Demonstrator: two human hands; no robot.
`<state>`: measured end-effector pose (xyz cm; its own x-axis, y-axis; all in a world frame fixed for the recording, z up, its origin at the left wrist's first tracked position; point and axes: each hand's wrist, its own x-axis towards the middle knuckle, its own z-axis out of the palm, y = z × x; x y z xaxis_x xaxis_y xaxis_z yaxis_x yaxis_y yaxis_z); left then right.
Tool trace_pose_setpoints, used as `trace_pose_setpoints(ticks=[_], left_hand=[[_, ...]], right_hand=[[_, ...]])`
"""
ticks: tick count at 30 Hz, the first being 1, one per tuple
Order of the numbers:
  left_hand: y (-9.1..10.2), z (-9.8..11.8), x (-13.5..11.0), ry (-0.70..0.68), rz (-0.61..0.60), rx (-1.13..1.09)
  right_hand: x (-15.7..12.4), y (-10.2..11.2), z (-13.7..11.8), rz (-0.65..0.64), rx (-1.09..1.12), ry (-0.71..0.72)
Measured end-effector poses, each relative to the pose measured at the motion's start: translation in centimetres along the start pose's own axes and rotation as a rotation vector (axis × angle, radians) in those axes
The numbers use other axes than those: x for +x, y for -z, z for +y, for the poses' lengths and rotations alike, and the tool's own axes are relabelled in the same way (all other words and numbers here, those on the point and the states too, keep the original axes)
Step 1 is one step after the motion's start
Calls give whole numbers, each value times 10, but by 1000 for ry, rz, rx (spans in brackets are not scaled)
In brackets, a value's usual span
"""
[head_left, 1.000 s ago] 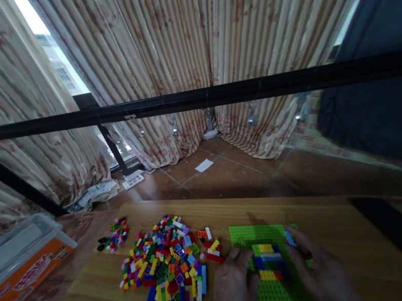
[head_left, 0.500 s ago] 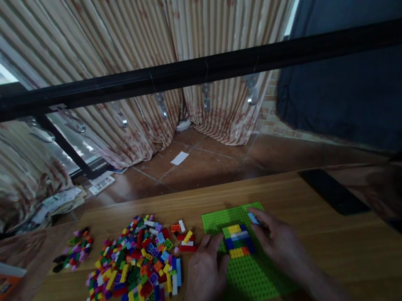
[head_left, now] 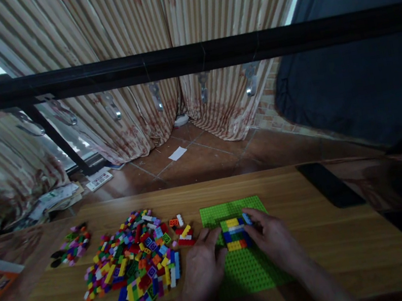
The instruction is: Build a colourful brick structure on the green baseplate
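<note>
1. From where I stand, the step in hand looks like adding one more piece: the right hand [head_left: 276, 240] has a light blue brick [head_left: 247, 220] pinched between thumb and forefinger, at the upper right corner of a small multicoloured block [head_left: 234, 237].
2. That block sits on the upper half of a green baseplate [head_left: 248, 272], which lies flat on the wooden surface [head_left: 356, 248]. Whether the light blue brick touches the block, I can't tell from here.
3. The left hand [head_left: 203, 262] is at the block's left edge, thumb and forefinger parted, with nothing that I can see pinched between them; it seems to be steadying the block.
4. To my mind, the next move calls for lining the brick up with the studs and pressing straight down, while the left fingers brace the other side.
5. Compared with half a second ago, the light blue brick has come in closer to the block's corner, where a clearer gap showed. The left hand has stayed by the block, and the big brick pile [head_left: 139, 266] looks unchanged.
</note>
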<state>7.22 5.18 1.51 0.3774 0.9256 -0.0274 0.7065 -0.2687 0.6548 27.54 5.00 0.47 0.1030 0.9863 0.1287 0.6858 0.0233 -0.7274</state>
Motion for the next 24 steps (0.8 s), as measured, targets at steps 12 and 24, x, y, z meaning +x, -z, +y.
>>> trace_pose_setpoints(ticks=[12, 24], left_hand=[[1, 3, 0, -1, 3, 5], [5, 6, -2, 3, -27, 16]], right_hand=[[1, 1, -6, -3, 20, 19], [-1, 3, -2, 12, -7, 53]])
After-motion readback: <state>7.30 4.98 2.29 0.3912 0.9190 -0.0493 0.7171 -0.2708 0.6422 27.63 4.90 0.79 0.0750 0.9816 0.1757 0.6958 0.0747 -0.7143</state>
